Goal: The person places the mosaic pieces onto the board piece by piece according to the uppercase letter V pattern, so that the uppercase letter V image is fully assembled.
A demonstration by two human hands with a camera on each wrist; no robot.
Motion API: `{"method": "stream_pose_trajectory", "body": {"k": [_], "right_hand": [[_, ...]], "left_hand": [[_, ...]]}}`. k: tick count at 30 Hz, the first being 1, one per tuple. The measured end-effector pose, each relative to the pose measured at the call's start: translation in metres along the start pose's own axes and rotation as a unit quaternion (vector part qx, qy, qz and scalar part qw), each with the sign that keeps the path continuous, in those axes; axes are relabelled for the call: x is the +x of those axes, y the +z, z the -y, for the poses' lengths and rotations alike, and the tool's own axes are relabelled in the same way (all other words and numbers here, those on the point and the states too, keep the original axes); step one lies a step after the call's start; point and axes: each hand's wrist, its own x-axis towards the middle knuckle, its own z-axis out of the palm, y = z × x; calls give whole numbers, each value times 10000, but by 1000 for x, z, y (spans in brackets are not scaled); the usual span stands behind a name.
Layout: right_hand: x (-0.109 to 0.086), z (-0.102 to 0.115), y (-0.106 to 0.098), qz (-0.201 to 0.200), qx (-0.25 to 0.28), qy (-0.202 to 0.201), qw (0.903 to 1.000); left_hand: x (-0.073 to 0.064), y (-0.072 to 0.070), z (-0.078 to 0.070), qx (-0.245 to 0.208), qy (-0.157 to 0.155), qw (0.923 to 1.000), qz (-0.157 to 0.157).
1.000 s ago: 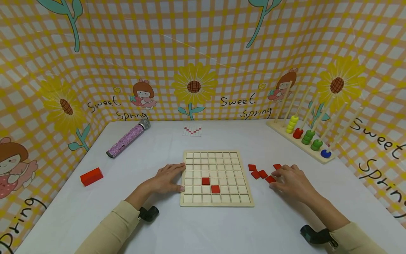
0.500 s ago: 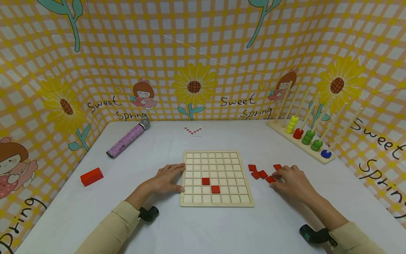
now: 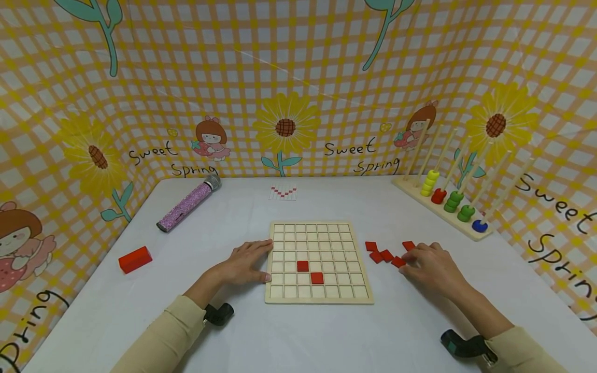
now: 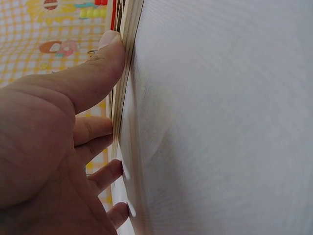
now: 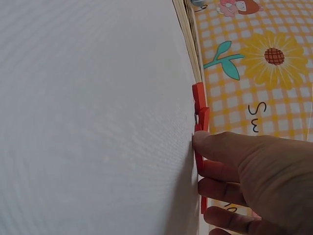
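Observation:
A pale wooden grid board [image 3: 336, 267] lies flat on the white table, with a red tile [image 3: 302, 266] in one square and another red tile [image 3: 317, 278] diagonally nearer to me. My left hand [image 3: 243, 263] rests beside it, thumb and fingertips touching its left edge, fingers fairly straight. To the right of the board, my right hand [image 3: 431, 267] pinches a red square tile [image 3: 398, 262] between thumb and index finger, down at the table. In the right wrist view the thumb [image 5: 215, 145] covers part of this tile [image 5: 199, 161]. Several loose red tiles [image 3: 386, 256] lie next to it.
A small pattern card [image 3: 283, 192] with red squares lies behind the board. At the back right stands a bead abacus [image 3: 450, 207] with upright pegs. A glittery purple microphone [image 3: 186, 205] and a red block [image 3: 135, 259] lie on the left. Patterned cloth walls surround the table.
The tile at my right fingertips has shifted very slightly rightward, along with the hand. My left hand and the board have stayed where they were.

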Motion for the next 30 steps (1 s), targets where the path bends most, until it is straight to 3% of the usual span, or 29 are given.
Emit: {"method": "stream_pose_trajectory", "body": {"k": [17, 30], "right_hand": [[-3, 4, -6, -215, 88, -93, 9997], [-2, 29, -11, -225, 249, -267, 9991]], "left_hand": [[0, 0, 1, 47, 70, 10000, -21], [0, 0, 2, 43, 109, 9999, -32]]}}
